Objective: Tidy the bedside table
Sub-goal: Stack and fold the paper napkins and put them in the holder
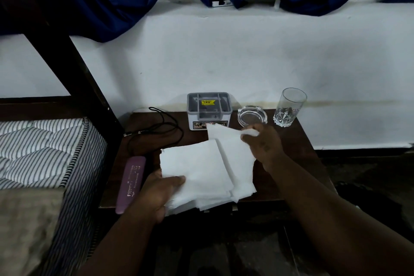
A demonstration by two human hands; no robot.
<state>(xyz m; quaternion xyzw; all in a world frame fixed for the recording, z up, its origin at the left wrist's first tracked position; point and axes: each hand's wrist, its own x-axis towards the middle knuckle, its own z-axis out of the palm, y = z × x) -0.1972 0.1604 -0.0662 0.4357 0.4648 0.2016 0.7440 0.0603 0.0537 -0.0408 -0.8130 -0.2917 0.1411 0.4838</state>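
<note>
Soft white tissues (201,170), flat, square-folded

Purple case (131,184) reads "PRINCE"; box sticker (208,102) "49.00".

Two bare, sleeveless forearms (336,215)
</note>
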